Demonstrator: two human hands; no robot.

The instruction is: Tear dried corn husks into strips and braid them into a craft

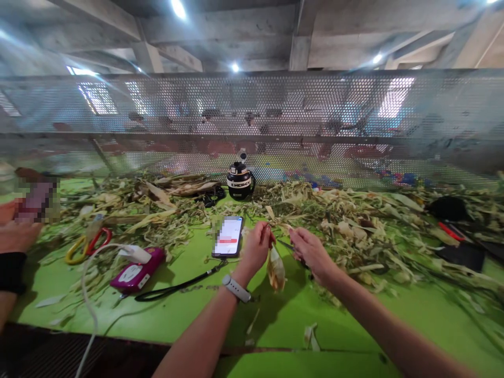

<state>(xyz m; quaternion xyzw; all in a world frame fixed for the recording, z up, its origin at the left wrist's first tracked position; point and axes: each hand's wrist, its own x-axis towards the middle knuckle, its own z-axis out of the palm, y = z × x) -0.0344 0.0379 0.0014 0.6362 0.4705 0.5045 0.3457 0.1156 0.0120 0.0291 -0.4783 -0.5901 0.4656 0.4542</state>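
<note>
My left hand [255, 245] is closed around the upper end of a pale corn husk bundle [276, 270], which hangs down with a brownish-orange lower tip. My right hand [309, 252] is closed just to the right, its fingertips pinching near a thin strip of husk. From under that hand a dark narrow blade [285, 244] points left towards the bundle; it looks like scissors, with the handles mostly hidden by the palm. A phone with its screen lit [227, 237] lies left of my left hand.
Loose husks [354, 226] cover the back and right of the green table [189, 320]. A black ENERGY bottle [239, 181] stands before a perforated metal screen [275, 115]. At left lie a purple power bank [137, 270], red-and-yellow-handled scissors [88, 245] and another person's hand [18, 231].
</note>
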